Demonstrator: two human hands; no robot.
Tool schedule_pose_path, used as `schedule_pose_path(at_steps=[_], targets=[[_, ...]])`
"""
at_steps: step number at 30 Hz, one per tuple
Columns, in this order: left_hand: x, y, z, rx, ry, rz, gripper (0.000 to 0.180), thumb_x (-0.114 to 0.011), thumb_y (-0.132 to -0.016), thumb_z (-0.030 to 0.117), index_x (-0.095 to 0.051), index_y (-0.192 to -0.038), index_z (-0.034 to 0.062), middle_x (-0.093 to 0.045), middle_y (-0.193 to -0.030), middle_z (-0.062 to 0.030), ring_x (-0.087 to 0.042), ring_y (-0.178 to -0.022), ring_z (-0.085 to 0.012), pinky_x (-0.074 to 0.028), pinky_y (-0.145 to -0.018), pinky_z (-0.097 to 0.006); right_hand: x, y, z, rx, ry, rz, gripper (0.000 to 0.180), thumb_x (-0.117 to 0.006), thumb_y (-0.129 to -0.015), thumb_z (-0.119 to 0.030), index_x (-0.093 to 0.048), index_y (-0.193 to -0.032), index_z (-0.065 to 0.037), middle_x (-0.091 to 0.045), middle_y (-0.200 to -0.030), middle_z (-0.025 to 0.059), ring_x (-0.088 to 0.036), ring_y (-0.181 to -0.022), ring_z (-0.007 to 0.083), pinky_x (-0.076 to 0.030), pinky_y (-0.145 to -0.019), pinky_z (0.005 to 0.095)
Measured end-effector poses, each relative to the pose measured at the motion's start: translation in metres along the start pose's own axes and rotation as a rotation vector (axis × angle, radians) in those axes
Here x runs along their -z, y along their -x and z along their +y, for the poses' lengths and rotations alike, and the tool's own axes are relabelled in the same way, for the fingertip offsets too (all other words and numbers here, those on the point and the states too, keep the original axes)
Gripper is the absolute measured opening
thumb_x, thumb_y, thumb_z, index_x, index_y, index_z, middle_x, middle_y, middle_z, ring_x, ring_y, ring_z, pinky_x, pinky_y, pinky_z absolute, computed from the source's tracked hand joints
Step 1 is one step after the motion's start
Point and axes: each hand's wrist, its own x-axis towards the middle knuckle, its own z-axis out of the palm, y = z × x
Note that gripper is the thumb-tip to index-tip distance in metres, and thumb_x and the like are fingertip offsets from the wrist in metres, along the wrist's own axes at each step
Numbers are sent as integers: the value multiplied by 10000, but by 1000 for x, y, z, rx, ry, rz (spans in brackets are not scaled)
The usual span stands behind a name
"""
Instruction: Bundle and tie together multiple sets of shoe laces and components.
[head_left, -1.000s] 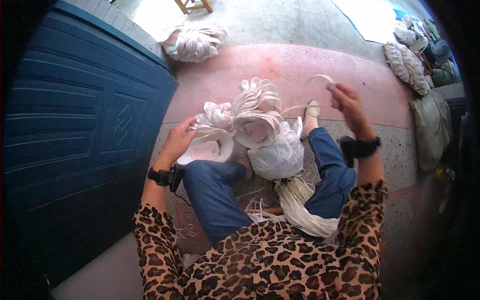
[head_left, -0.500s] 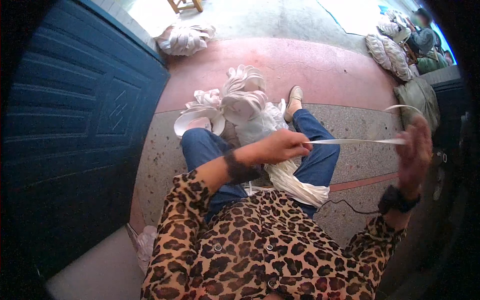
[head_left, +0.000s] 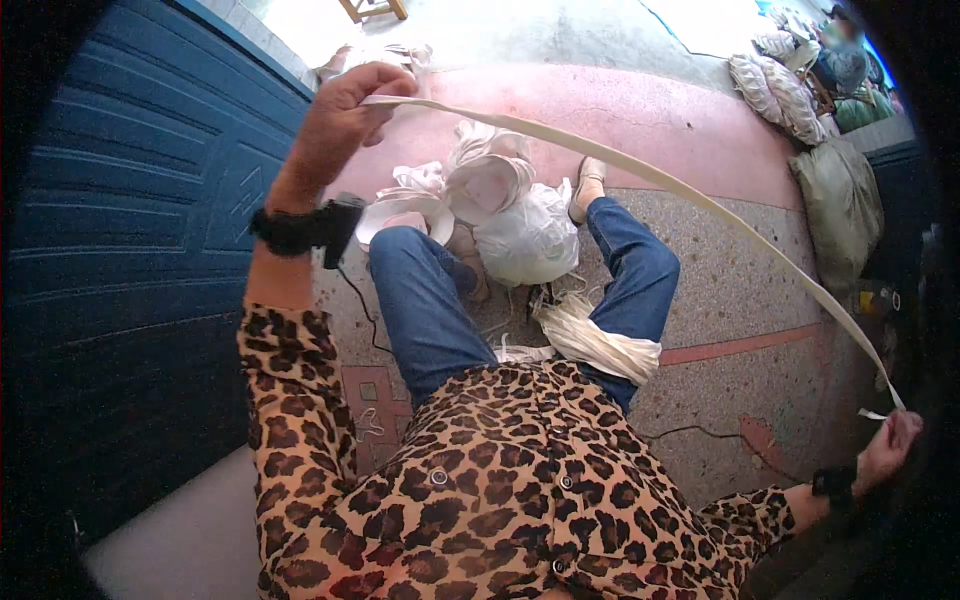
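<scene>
A long cream-coloured fabric strip [head_left: 640,165] stretches between my hands in a shallow arc across the view. High on the left, my left hand [head_left: 345,125] is closed with one end pinched between thumb and fingers. Low at the far right, my right hand [head_left: 890,445] is closed on the other end, and a short tail sticks out beside it. A bundle of similar cream strips [head_left: 605,340] lies draped over my right thigh. In front of my knees are a white plastic bag [head_left: 530,245] and stacks of white curved pieces [head_left: 487,185].
A blue panelled door [head_left: 140,230] stands close on my left. At the right are a grey-green sack [head_left: 838,210] and white bundles [head_left: 775,95], with a person [head_left: 845,65] beyond them. A dark cable [head_left: 700,430] runs over the speckled floor, and a wooden stool [head_left: 375,10] shows at the top.
My left hand has swung up and left, my right hand down and outward. The strip between them, short before, now shows at much greater length.
</scene>
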Motion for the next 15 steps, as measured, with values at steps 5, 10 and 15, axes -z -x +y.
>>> schedule_pose_path(at_steps=[5,10,15], targets=[[-11,15,-55,269,-8,-543,204,-681,-935,243,-706,-973,44,-591,-750,36,-503,-636,-52,-411,-551,-212,2,46,143,-928,-824,349,184,-500,-1026,-146,-442,-873,-63,-419,-783,50,-446,-751,184,-430,-741,348],[-91,55,-103,382,145,-627,229,-665,-955,256,-715,-1002,37,-603,-788,45,-513,-717,-48,-416,-623,-214,47,31,197,-987,-230,-181,194,-580,-970,-184,-602,-848,-35,-484,-635,3,-496,-598,169,-448,-627,343],[-252,56,-130,127,204,-806,265,-629,-981,252,-695,-1057,7,-641,-853,34,-536,-780,-58,-451,-681,-228,-62,127,174,-606,941,-435,470,-699,-840,-329,-653,-1078,74,-677,-1097,265,-647,-1029,442,-524,-883,462]])
